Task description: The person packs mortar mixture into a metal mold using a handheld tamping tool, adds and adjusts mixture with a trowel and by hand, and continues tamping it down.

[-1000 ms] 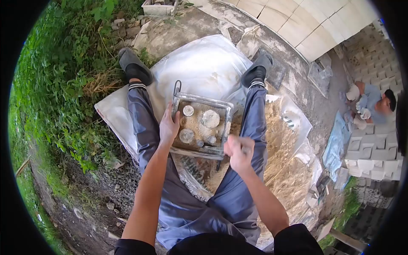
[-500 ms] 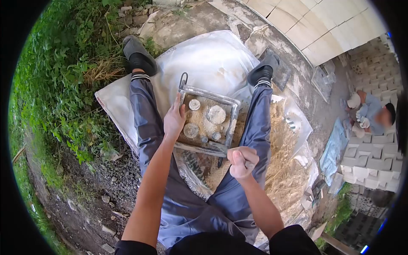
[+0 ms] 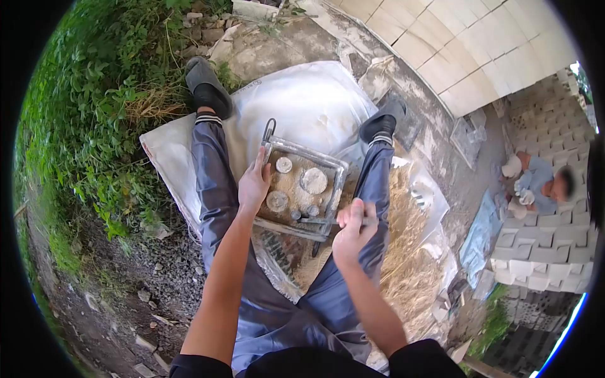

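Watching the square frame [image 3: 343,184] between the legs, I see round pieces [image 3: 313,181] bedded in sand [image 3: 293,181], tops exposed. My left hand [image 3: 253,187], fingers extended, rests along its edge; my right hand [image 3: 354,234] closes around a thin tool [image 3: 320,221]. Marks on the white sheet [image 3: 296,94] are unreadable.

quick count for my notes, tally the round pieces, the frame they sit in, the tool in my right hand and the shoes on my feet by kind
round pieces: 5
frame: 1
tool: 1
shoes: 2
total: 9
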Motion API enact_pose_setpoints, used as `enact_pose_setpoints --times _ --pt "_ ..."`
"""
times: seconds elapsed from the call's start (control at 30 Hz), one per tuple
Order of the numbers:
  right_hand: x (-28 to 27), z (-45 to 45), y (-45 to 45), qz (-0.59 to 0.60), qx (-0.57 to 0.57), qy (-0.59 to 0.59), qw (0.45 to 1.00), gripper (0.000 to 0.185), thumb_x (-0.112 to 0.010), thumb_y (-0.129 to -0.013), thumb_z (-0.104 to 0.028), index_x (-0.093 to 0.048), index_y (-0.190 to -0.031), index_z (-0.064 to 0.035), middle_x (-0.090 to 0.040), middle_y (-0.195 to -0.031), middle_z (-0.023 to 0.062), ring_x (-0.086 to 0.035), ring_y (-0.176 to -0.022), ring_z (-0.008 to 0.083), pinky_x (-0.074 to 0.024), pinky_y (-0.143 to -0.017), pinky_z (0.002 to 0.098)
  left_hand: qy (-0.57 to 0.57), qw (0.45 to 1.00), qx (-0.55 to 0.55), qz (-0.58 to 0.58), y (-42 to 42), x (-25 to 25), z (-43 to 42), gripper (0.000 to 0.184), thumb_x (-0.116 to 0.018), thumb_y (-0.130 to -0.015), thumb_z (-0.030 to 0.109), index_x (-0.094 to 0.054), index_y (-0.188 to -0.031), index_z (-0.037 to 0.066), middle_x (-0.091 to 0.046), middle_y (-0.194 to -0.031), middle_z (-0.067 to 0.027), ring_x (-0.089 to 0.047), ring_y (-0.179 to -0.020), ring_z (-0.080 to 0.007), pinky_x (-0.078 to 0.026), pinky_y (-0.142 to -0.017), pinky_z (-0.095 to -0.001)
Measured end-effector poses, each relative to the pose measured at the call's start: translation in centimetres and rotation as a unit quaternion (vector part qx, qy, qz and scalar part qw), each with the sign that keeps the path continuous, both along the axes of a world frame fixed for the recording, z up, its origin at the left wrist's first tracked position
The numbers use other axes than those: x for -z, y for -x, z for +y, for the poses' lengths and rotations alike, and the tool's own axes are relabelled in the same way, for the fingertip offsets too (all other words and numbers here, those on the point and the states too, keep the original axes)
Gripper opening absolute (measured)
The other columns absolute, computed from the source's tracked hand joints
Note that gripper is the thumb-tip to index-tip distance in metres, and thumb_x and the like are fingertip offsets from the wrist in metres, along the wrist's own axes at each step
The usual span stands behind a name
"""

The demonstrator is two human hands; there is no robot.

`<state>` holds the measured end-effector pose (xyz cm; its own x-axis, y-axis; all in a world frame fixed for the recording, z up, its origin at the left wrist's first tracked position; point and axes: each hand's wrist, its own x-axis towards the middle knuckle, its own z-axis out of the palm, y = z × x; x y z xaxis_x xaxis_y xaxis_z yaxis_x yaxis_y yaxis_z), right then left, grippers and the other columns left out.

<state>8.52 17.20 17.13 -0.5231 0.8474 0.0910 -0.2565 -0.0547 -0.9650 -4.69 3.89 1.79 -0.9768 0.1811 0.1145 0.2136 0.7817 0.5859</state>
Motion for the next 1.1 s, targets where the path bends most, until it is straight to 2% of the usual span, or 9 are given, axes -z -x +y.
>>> enact_pose_setpoints --times 0.23,0.37,0.43,0.53,0.6,0.77,0.87,0.97,1.1 --pt "-2.9 3.4 -1.8 0.132 -0.175 0.024 0.975 0.04 -0.051 -0.095 -0.021 -0.035 -0.06 -0.0092 -0.028 -0.048 -0.0029 -0.028 -0.04 0.0063 -0.0192 -0.037 0.025 0.014 1.0 0.003 0.005 -0.5 0.4 -0.1 0.05 -0.049 -0.092 0.025 -0.034 -0.139 0.017 -0.062 -0.09 -0.0166 -0.06 -0.077 -0.0372 -0.049 -0.068 -0.0449" --pt "3.8 4.4 -1.4 0.121 -0.183 -0.077 0.973 0.042 -0.048 -0.096 -0.025 -0.034 -0.06 -0.0078 -0.03 -0.05 -0.0007 -0.027 -0.041 0.0063 -0.0192 -0.039 0.024 -0.025 0.999 0.004 0.022 -0.1 0.0 0.0 0.049 -0.047 -0.093 0.026 -0.034 -0.139 0.017 -0.061 -0.091 -0.0158 -0.06 -0.079 -0.0366 -0.049 -0.069 -0.0451" --pt "2.7 4.5 -1.6 0.191 -0.185 0.029 0.963 0.037 -0.054 -0.09 -0.018 -0.035 -0.061 -0.006 -0.032 -0.052 -0.0005 -0.027 -0.041 0.0072 -0.0212 -0.041 0.0246 -0.009 1.0 0.004 -0.005 0.0 -0.1 -0.1 0.049 -0.047 -0.093 0.026 -0.034 -0.139 0.017 -0.062 -0.094 -0.0156 -0.06 -0.082 -0.0365 -0.049 -0.07 -0.0449" --pt "-0.4 5.1 -3.0 0.212 -0.272 0.003 0.939 0.05 -0.053 -0.086 -0.055 -0.041 -0.079 -0.007 -0.038 -0.06 -0.0007 -0.035 -0.049 0.0099 -0.0271 -0.049 0.0264 -0.006 1.0 -0.002 -0.005 0.0 0.1 0.1 0.048 -0.048 -0.093 0.026 -0.035 -0.139 0.018 -0.062 -0.097 -0.016 -0.06 -0.083 -0.0368 -0.05 -0.071 -0.0446" --pt "-0.1 5.4 -2.7 0.244 -0.271 0.044 0.93 0.051 -0.053 -0.085 -0.056 -0.041 -0.079 -0.0067 -0.039 -0.061 -0.0002 -0.034 -0.048 0.0101 -0.0269 -0.049 0.0264 -0.007 1.0 0.002 -0.005 -0.1 0.3 -0.2 0.048 -0.048 -0.093 0.027 -0.035 -0.138 0.019 -0.062 -0.099 -0.0162 -0.061 -0.083 -0.037 -0.05 -0.07 -0.0446" --pt "3.2 7.8 1.7 0.163 -0.253 0.049 0.952 0.055 -0.044 -0.083 -0.062 -0.04 -0.064 -0.0104 -0.033 -0.048 -0.0025 -0.027 -0.042 0.0092 -0.0193 -0.041 0.0259 -0.018 1.0 0.006 0.01 0.1 0.1 0.2 0.048 -0.048 -0.093 0.028 -0.036 -0.138 0.021 -0.063 -0.101 -0.0179 -0.061 -0.082 -0.0381 -0.05 -0.069 -0.0451" --pt "-1.5 8.4 2.4 0.187 -0.263 0.048 0.945 0.061 -0.046 -0.085 -0.06 -0.032 -0.058 -0.0079 -0.032 -0.055 0.0 -0.028 -0.044 0.0079 -0.0183 -0.039 0.0241 -0.01 1.0 0.001 0.005 0.0 -0.2 0.3 0.048 -0.048 -0.093 0.029 -0.036 -0.138 0.022 -0.063 -0.099 -0.0197 -0.061 -0.082 -0.0384 -0.05 -0.069 -0.0453" --pt "1.5 7.8 3.9 0.193 -0.204 -0.004 0.96 0.06 -0.045 -0.086 -0.059 -0.03 -0.058 -0.0087 -0.029 -0.054 -0.0013 -0.027 -0.043 0.0078 -0.0177 -0.039 0.0244 -0.016 1.0 0.003 -0.009 -0.1 -0.1 0.3 0.048 -0.048 -0.093 0.029 -0.036 -0.138 0.022 -0.063 -0.101 -0.0199 -0.061 -0.083 -0.0384 -0.05 -0.07 -0.0455" --pt "1.7 9.7 6.4 0.107 -0.278 -0.018 0.955 0.063 -0.043 -0.086 -0.062 -0.028 -0.055 -0.0087 -0.027 -0.051 -0.0031 -0.025 -0.043 0.0066 -0.015 -0.04 0.0242 -0.016 0.999 0.014 0.026 -0.4 0.2 0.4 0.048 -0.048 -0.093 0.029 -0.036 -0.139 0.021 -0.063 -0.101 -0.0206 -0.061 -0.083 -0.0388 -0.05 -0.069 -0.0456"
